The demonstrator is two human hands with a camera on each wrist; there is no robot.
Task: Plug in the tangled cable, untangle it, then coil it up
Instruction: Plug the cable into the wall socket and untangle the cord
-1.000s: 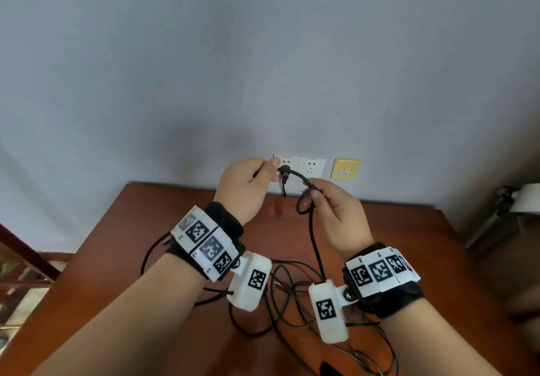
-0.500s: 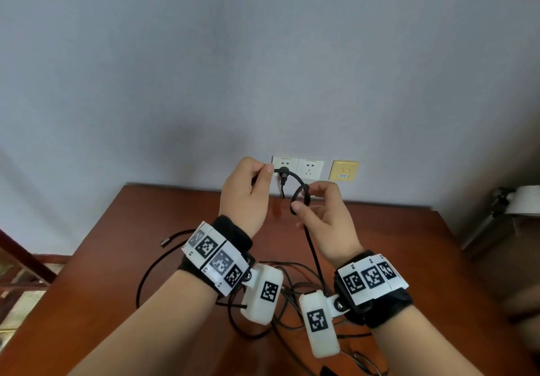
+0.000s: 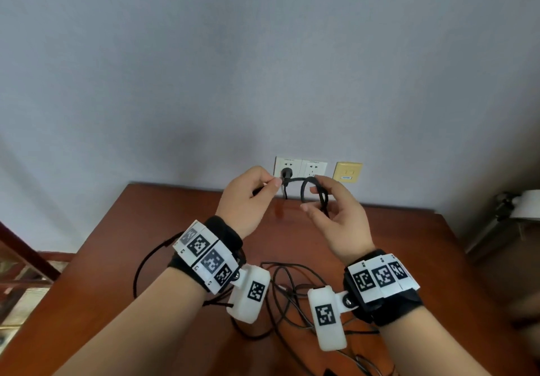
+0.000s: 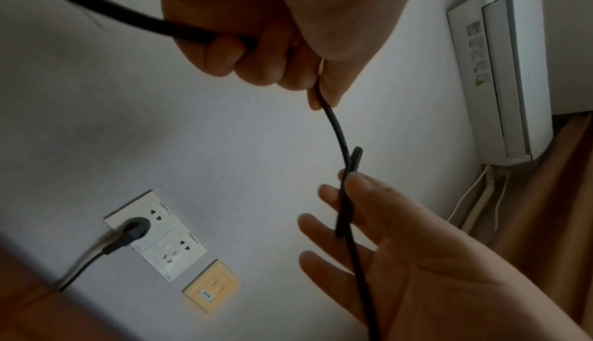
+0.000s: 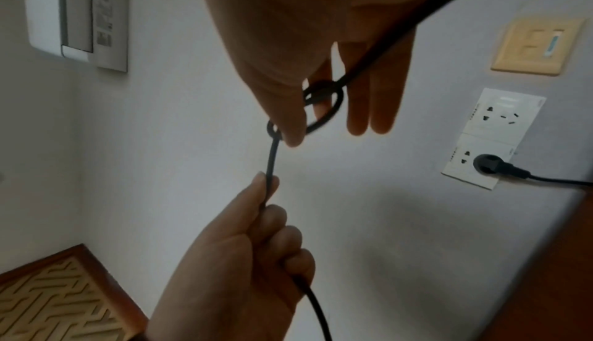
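One loop: in thin black rubber cable (image 5: 272,158), mid-air between hands.
Left hand (image 3: 248,200): fisted round cable.
Right hand (image 3: 339,220): pinching loop, thumb to forefinger, rest straight.
Black plug (image 3: 286,173): seated in white wall socket (image 3: 293,163); slacken, widen loop, feed tail through, no yanking.

Plug (image 3: 285,173) in wall socket (image 3: 293,163) at 12 o'clock, behind table (image 3: 163,229); cable (image 3: 292,294) heaped on table at 6; loop (image 3: 304,191) right of plug, between left hand (image 3: 248,200) and right hand (image 3: 342,223)
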